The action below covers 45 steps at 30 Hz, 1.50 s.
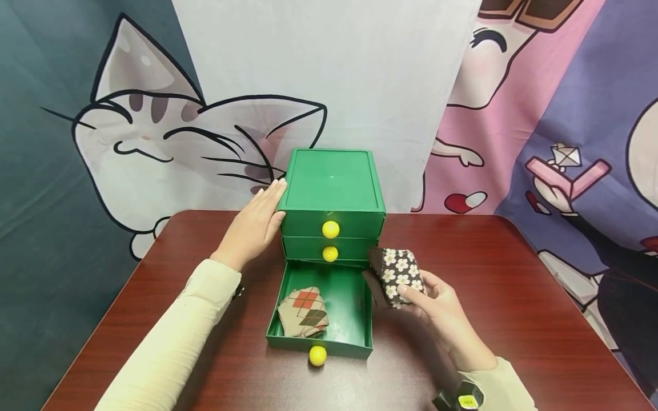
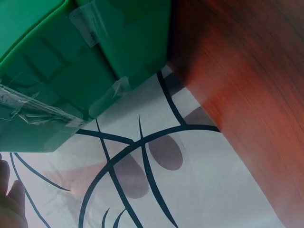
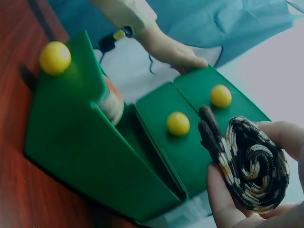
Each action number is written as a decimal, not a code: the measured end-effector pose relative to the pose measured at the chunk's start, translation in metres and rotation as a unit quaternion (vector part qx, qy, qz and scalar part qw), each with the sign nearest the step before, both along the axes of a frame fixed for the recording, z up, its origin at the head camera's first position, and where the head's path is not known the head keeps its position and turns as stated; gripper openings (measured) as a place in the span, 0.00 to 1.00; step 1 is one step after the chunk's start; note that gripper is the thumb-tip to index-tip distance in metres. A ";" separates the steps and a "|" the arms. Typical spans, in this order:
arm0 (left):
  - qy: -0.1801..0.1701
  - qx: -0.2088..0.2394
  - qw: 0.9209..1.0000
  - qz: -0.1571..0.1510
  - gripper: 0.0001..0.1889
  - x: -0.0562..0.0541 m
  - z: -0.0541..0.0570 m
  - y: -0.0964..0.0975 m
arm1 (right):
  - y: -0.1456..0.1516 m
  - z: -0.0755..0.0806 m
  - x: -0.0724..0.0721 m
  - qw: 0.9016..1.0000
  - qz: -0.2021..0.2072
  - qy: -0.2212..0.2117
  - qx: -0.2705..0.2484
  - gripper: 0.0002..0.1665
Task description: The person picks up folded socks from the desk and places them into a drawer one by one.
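Note:
My right hand (image 1: 444, 319) pinches a rolled pair of dark socks with white flowers (image 1: 401, 277) between thumb and fingers, just right of the pulled-out bottom drawer (image 1: 349, 302). Seen from the right wrist, the rolled socks (image 3: 256, 166) show a spiral end and a dark flap. Inside the drawer's left side lie folded beige argyle socks (image 1: 304, 314). With fingers straight, my left hand (image 1: 254, 222) rests against the upper left side of the green drawer box (image 1: 331, 182). Only some fingertips (image 2: 16, 199) of it appear in the left wrist view.
Two upper drawers with yellow knobs (image 1: 330, 229) are closed. Another yellow knob (image 1: 317, 355) juts from the open drawer's front. Clear tape (image 2: 90, 21) covers parts of the box. The box stands on a reddish-brown table (image 1: 478, 268), before a cartoon-printed cloth (image 1: 360, 74).

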<state>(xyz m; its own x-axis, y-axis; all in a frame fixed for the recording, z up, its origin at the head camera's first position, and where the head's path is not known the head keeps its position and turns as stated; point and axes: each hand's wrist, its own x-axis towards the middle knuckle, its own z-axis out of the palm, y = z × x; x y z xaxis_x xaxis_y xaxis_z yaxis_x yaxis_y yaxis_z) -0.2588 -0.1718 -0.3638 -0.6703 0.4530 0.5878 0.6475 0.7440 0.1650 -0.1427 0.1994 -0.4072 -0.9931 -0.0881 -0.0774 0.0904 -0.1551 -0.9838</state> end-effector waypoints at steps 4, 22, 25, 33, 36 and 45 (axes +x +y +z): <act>-0.002 0.001 1.000 -0.001 0.30 0.000 0.000 0.000 | -0.012 -0.002 0.003 1.000 0.020 -0.002 0.001 0.26; 0.008 0.003 1.000 -0.002 0.30 -0.002 -0.003 0.000 | -0.059 0.002 -0.004 0.963 0.002 0.024 0.267 0.33; 0.005 0.002 1.000 -0.002 0.30 -0.002 -0.003 0.000 | -0.068 0.004 -0.005 0.944 -0.004 0.051 0.326 0.33; 0.003 0.001 1.000 -0.003 0.30 -0.002 -0.002 0.001 | -0.090 0.010 -0.007 0.886 0.019 0.121 0.447 0.36; 0.000 0.002 1.000 -0.001 0.30 -0.002 -0.001 0.000 | -0.097 0.010 -0.008 0.871 0.027 0.132 0.472 0.38; -0.003 0.001 1.000 0.000 0.30 -0.002 0.000 -0.001 | -0.110 -0.001 -0.009 0.822 0.053 0.162 0.544 0.38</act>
